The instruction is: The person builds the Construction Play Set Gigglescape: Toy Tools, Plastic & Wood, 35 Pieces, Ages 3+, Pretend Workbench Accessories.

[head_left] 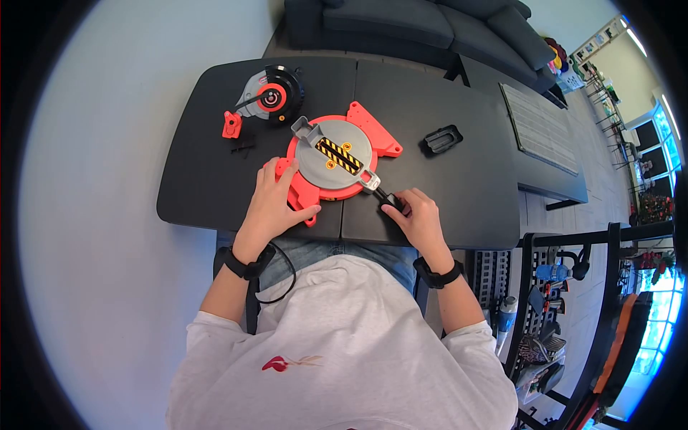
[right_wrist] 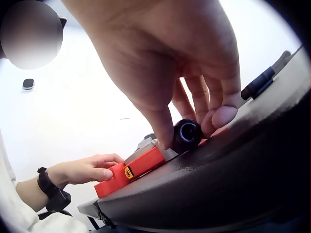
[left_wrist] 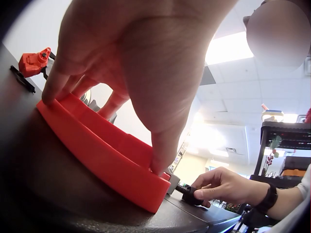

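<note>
A red base [head_left: 373,132] with a round grey turntable [head_left: 322,147] and a yellow-black striped strip lies on the black table. The left hand [head_left: 272,201] grips the base's near-left red foot [left_wrist: 97,150], thumb at one end and fingers spread along it. From the turntable's near-right edge a black threaded handle [head_left: 389,201] sticks out. The right hand [head_left: 418,215] pinches that handle's knob [right_wrist: 187,135] between thumb and fingers.
A grey and black saw head [head_left: 276,97] with a red handle [head_left: 231,125] stands at the far left, small black parts [head_left: 244,148] near it. A black tray-like part [head_left: 443,139] lies to the right. Beyond are a sofa [head_left: 387,25] and a shelf rack [head_left: 609,287].
</note>
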A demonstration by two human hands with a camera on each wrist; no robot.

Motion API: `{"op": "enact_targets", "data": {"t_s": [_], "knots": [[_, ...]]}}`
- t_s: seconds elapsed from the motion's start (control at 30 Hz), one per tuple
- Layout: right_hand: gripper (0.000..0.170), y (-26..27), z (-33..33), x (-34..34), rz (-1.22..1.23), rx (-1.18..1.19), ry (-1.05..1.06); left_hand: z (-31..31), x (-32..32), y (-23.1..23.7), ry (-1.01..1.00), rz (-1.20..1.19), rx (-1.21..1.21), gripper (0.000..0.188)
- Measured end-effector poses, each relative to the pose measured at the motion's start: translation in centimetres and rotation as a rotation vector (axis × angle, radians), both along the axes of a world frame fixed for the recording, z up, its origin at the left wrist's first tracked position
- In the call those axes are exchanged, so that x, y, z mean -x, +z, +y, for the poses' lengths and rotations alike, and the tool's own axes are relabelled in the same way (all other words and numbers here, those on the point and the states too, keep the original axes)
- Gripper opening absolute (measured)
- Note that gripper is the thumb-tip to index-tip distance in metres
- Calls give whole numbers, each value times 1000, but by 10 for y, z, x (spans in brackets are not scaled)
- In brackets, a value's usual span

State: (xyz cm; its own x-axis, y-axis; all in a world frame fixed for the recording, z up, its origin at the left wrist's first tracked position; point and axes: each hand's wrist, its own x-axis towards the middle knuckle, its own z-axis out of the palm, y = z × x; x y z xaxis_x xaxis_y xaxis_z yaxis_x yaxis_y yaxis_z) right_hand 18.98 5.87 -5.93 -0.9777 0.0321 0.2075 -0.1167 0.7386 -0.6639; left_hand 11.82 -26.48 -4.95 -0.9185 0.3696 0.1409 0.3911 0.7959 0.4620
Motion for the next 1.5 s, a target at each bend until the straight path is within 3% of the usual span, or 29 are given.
{"op": "enact_targets", "data": {"t_s": [0.83, 1.03, 1.13, 1.33, 1.5], "knots": [[31, 2, -10, 0, 44, 234, 15, -1, 1, 2, 1, -18, 1, 103], [35, -10, -1, 3, 56, 163, 42, -1, 0, 3, -3, -17, -8, 103], [38, -20, -3, 7, -3, 368, -55, 0, 0, 4, -3, -24, -10, 104], [39, -7, -8, 2, 75, 283, 6, -1, 0, 3, -9, -12, -3, 104], [43, -18, -3, 4, 5, 244, 12, -2, 0, 0, -13, 0, 0, 105]]}}
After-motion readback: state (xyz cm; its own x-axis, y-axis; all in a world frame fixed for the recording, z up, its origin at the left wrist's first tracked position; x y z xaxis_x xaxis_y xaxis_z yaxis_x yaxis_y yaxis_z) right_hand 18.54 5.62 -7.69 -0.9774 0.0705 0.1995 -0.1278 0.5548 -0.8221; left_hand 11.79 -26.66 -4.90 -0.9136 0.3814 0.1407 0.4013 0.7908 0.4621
